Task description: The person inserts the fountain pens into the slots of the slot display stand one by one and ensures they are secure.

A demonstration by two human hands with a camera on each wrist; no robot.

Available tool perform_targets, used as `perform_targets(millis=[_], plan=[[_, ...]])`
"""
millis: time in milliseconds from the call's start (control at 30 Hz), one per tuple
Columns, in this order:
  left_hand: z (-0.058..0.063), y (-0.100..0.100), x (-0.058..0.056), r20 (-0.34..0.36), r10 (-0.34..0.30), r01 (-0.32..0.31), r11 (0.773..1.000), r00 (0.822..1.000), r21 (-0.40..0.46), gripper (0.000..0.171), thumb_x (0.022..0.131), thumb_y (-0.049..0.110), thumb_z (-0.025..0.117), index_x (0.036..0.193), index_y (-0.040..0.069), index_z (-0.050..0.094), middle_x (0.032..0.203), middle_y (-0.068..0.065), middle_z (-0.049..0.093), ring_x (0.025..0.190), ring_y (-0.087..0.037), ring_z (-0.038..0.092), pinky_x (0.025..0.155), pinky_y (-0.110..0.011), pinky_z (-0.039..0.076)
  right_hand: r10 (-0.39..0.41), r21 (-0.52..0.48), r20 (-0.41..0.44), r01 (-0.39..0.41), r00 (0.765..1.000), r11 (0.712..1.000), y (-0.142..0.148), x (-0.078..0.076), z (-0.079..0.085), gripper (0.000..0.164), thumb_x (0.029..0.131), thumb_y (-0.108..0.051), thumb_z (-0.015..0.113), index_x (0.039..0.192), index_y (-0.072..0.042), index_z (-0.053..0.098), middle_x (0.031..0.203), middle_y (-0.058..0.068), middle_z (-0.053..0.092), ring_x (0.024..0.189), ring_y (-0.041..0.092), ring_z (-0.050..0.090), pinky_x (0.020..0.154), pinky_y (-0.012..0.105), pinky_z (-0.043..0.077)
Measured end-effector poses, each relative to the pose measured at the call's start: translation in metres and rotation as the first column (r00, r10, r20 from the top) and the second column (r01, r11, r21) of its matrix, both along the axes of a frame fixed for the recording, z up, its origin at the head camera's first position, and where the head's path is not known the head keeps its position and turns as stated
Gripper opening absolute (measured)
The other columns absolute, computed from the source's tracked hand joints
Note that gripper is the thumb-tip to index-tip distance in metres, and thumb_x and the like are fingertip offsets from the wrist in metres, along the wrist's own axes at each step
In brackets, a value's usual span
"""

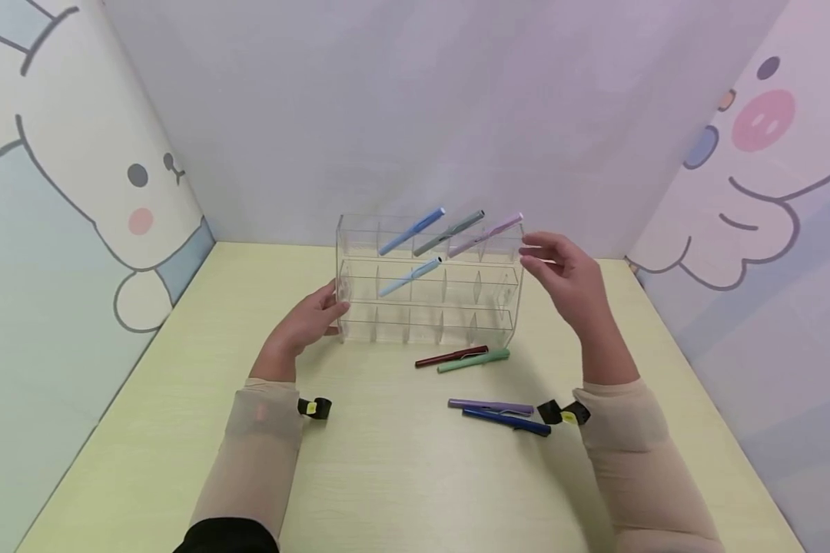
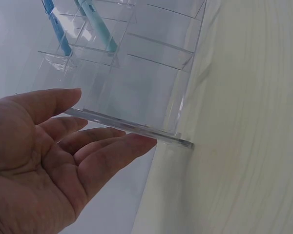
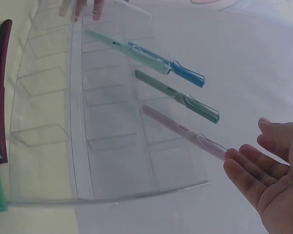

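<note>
A clear acrylic pen rack [image 1: 425,316] with three tiers of compartments stands on the table. My left hand [image 1: 311,316] holds its left side panel [image 2: 132,127], thumb at the front and fingers along the outer face. Near the top right corner, my right hand [image 1: 570,280] has loosely bent fingers and nothing in them. Three capped pens lean in the top tier: blue [image 1: 413,231], grey-green [image 1: 449,233] and lilac [image 1: 486,235]. The lilac cap lies close to my right fingertips [image 3: 233,155]; contact is unclear. In the middle tier leans a light blue pen [image 1: 411,276].
Before the rack lie a dark red pen [image 1: 451,357] and a green pen [image 1: 473,361]. Nearer me, a purple pen [image 1: 491,406] and a dark blue pen [image 1: 506,421] lie beside my right wrist strap [image 1: 563,413]. Cartoon-printed panels [image 1: 754,153] flank the table.
</note>
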State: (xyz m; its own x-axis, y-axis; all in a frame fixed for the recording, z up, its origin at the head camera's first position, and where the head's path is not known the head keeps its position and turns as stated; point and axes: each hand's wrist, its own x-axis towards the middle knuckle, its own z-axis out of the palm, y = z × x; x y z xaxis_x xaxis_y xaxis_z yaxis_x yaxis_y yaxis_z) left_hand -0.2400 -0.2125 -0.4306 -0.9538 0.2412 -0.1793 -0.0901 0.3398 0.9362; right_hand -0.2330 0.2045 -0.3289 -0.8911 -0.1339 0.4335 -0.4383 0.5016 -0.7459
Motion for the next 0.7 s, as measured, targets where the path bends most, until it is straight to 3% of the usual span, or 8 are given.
perform_targets(millis=[133,367,533,700], plan=[[0.001,0.000,0.001,0.002,-0.001,0.001,1.000,1.000,-0.004,0.067,0.104,0.029,0.049,0.159,0.030,0.010,0.160,-0.011,0.030,0.143,-0.030,0.035,0.102,-0.049,0.050,-0.049,0.126,0.045,0.043,0.998,0.991,0.017,0.010,-0.002,0.041,0.096,-0.039,0.062,0.132,-0.019,0.060,0.126,0.004,0.066,0.112,0.011,0.064,0.090,0.013,0.051],[0.000,0.000,-0.001,-0.001,-0.007,0.007,1.000,1.000,-0.003,0.067,0.105,0.028,0.048,0.159,0.030,0.010,0.158,-0.013,0.032,0.142,-0.031,0.037,0.102,-0.050,0.050,-0.016,0.306,0.162,-0.035,0.987,0.951,0.038,0.028,-0.018,0.046,0.096,-0.043,0.060,0.133,-0.015,0.057,0.126,0.005,0.064,0.107,0.028,0.067,0.090,0.049,0.056],[-0.001,0.000,-0.001,-0.005,-0.006,0.006,1.000,1.000,-0.003,0.066,0.105,0.028,0.048,0.159,0.029,0.011,0.159,-0.011,0.031,0.143,-0.031,0.036,0.101,-0.050,0.050,0.071,0.375,0.247,-0.163,0.967,0.913,0.047,0.038,-0.042,0.040,0.097,-0.039,0.061,0.129,-0.014,0.059,0.123,0.008,0.065,0.107,0.029,0.066,0.087,0.050,0.057],[-0.001,0.000,-0.001,-0.005,-0.008,0.008,1.000,1.000,-0.003,0.067,0.104,0.029,0.049,0.159,0.030,0.011,0.159,-0.011,0.031,0.142,-0.030,0.037,0.101,-0.049,0.051,0.120,0.413,0.359,-0.272,0.926,0.869,0.046,0.050,-0.066,0.034,0.096,-0.031,0.065,0.126,-0.013,0.061,0.118,0.007,0.067,0.105,0.022,0.065,0.088,0.043,0.057]])
